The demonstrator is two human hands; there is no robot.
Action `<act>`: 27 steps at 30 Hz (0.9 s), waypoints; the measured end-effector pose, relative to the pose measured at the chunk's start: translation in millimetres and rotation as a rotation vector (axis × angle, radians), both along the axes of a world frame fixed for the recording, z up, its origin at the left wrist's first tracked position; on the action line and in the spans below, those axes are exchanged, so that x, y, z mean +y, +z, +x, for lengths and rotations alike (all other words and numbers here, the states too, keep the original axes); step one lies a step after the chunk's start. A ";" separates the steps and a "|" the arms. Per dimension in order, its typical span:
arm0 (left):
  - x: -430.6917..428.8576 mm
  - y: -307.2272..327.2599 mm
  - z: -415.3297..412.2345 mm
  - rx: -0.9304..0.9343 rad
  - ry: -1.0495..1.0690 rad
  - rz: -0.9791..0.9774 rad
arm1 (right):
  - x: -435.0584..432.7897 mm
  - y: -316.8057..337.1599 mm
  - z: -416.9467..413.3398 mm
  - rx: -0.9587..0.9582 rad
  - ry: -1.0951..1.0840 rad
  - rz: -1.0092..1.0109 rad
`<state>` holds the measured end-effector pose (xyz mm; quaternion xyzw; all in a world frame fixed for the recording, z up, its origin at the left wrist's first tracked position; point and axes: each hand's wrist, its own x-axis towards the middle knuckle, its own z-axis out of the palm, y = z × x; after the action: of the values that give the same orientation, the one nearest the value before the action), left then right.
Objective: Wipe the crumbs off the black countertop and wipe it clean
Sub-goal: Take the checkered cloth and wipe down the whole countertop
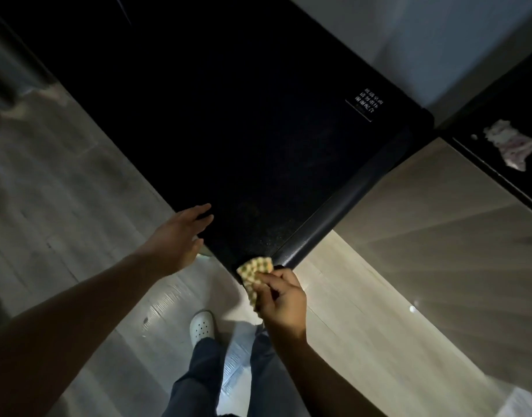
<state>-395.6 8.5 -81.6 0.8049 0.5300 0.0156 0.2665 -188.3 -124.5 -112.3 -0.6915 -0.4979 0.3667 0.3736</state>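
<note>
Mid countertop: wide flat run of the black countertop [243,130], room for a full sweep.
Far-right corner: small printed sign [364,105], looks flat, passable.
Right edge: rounded rail [349,200] along it.
Near corner: right hand [281,296] pinching cloth [254,273] takes that spot.
Near-left edge: left hand [180,236], fingers straight, over the edge strip.
Beyond right edge: floor gap, then 2nd counter [499,100] w/ crumpled tissue [508,144], well apart.
</note>
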 end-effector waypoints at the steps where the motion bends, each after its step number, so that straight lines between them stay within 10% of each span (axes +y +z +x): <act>1: 0.1 -2.5 -5.3 -0.009 -0.034 0.003 | 1.3 5.6 0.9 0.005 0.002 -0.013; 8: 5.8 -1.2 -2.9 -0.022 -0.045 -0.072 | 57.1 11.2 33.1 -0.191 -0.312 0.040; 19: 15.9 -4.7 -26.7 -0.102 -0.126 -0.136 | -23.8 11.1 -44.3 0.040 -0.068 -0.047; 27: 18.4 -5.9 -24.1 -0.065 -0.152 -0.163 | 5.7 4.6 -50.8 -0.098 -0.312 -0.016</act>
<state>-419.6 26.9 -87.5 0.8177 0.4578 -0.0217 0.3483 -239.1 -118.8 -107.8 -0.7805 -0.3989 0.2742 0.3957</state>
